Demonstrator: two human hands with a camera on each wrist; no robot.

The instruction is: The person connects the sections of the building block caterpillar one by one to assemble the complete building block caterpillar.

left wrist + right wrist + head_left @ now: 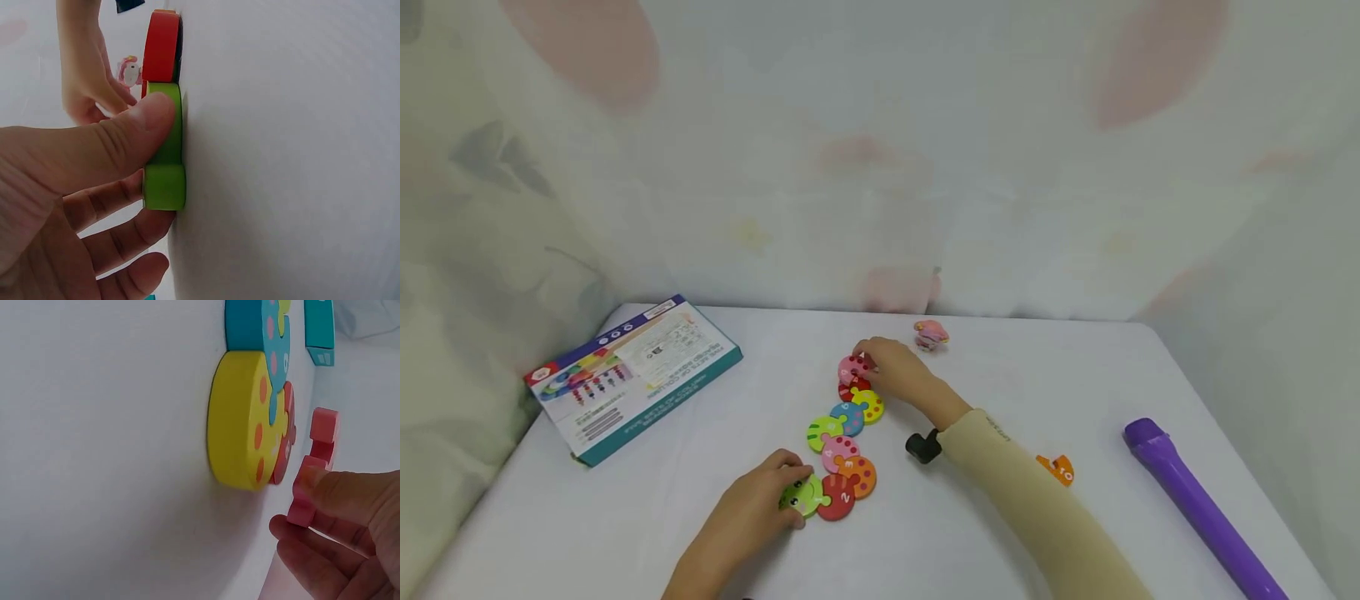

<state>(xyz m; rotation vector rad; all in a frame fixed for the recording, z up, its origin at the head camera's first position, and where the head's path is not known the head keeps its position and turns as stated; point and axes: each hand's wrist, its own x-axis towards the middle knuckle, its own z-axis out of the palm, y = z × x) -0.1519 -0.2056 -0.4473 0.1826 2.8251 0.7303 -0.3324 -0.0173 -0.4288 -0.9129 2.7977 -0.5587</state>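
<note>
A winding chain of round, interlocking puzzle pieces lies on the white table. At its near end is a green face piece (805, 496), pinched at the edge by my left hand (748, 508); the left wrist view shows the thumb on its green side (164, 186). A red piece (837, 497) marked 2 joins it, then orange, pink, green, blue and yellow pieces (869, 406). At the far end, my right hand (898, 371) pinches a pink puzzle piece (310, 481). It is held raised near the dark red piece (286, 440), which adjoins the yellow one.
An orange piece (1060, 471) marked 10 lies to the right, partly behind the right sleeve (1037, 508). A flat box (636, 375) rests at the left, a small pink figurine (931, 333) at the back, and a purple stick (1202, 508) along the right.
</note>
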